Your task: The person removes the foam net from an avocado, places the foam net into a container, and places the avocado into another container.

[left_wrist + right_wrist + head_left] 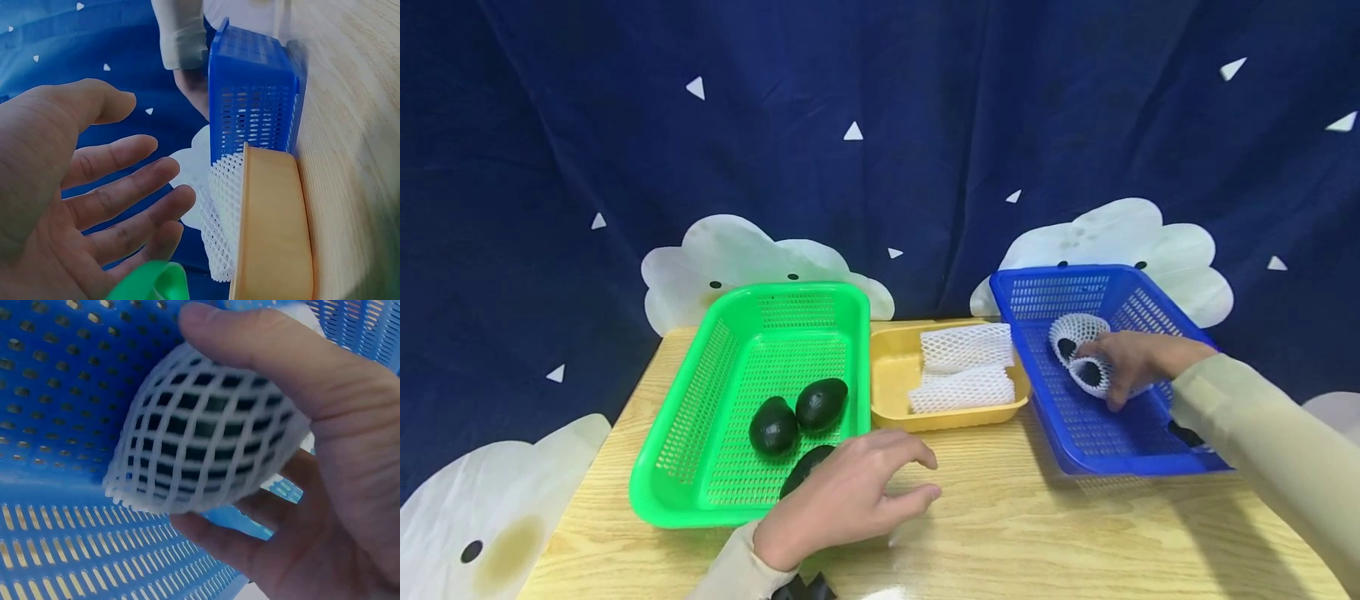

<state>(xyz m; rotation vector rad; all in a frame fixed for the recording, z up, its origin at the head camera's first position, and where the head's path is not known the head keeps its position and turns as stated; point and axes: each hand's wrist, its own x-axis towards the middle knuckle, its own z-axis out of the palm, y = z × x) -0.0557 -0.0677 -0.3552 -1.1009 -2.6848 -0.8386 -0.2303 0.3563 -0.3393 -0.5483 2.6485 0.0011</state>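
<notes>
My right hand [1138, 362] reaches into the blue basket [1120, 462] and grips an avocado in a white foam net [206, 425]. In the right wrist view, thumb and fingers lie round opposite sides of the net, and dark skin shows through its mesh. Another netted avocado [1075, 329] lies right behind it. My left hand [857, 492] hangs open by the near right corner of the green basket [655, 492], fingers apart, holding nothing. Bare dark avocados [820, 406] lie in that basket; the nearest is partly hidden by the hand.
Between the baskets stands a shallow yellow tray [891, 417] with white foam nets [966, 348] lying in it. Another dark item [1184, 433] in the blue basket is partly covered by my right sleeve. A dark blue curtain [925, 150] hangs behind the wooden table [1000, 517].
</notes>
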